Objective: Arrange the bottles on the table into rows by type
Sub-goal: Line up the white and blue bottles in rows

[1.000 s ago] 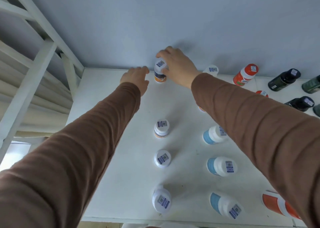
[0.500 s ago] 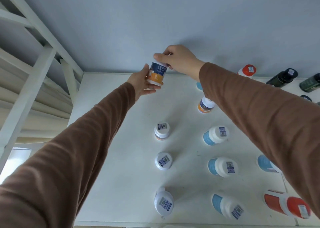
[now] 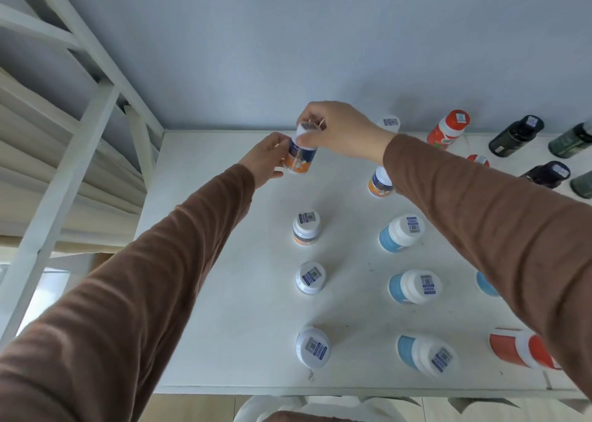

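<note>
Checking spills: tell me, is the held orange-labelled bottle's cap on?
On: the small orange-labelled white bottle wears its white cap, pinched by the right hand.

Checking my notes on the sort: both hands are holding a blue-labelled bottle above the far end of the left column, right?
Not quite. The head view shows the left hand and right hand holding an orange-labelled bottle, not a blue-labelled one. The rest holds: it is above the far end of the left column.

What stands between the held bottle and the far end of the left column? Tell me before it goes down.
Nothing visible. Both hands, left and right, hold the small orange-and-navy labelled bottle with a white cap above the white table. The bare tabletop below it, beyond the nearest white-capped orange-labelled bottle of that column, shows no obstacle.
</note>
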Demonstrator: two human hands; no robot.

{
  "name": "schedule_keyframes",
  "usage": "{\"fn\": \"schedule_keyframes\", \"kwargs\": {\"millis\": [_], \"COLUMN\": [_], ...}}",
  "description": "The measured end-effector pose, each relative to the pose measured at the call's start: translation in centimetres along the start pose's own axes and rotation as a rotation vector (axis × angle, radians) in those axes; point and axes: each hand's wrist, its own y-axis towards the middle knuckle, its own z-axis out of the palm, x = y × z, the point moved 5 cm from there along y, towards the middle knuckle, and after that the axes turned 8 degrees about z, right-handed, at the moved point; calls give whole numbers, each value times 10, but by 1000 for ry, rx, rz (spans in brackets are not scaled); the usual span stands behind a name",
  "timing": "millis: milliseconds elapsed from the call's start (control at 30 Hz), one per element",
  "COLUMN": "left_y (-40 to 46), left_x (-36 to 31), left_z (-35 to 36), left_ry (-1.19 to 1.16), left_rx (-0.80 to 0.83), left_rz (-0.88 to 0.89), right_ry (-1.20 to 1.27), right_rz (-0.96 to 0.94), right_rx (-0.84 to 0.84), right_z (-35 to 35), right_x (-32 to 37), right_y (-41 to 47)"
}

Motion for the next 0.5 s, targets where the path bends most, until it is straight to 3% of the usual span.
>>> {"fn": "schedule_keyframes", "kwargs": {"millis": [200, 500], "left_y": [-13, -46], "left_x": [9, 5], "left_z": [-9, -11], "left_ry": [839, 1058], "left_rx": [11, 15], "left_rz": [218, 220], "right_ry": [-196, -324], "right_rz": [-59, -17], "right_rx": [15, 39], "right_z": [35, 61], "right_x": [-10, -8], "right_y": [-23, -39]}}
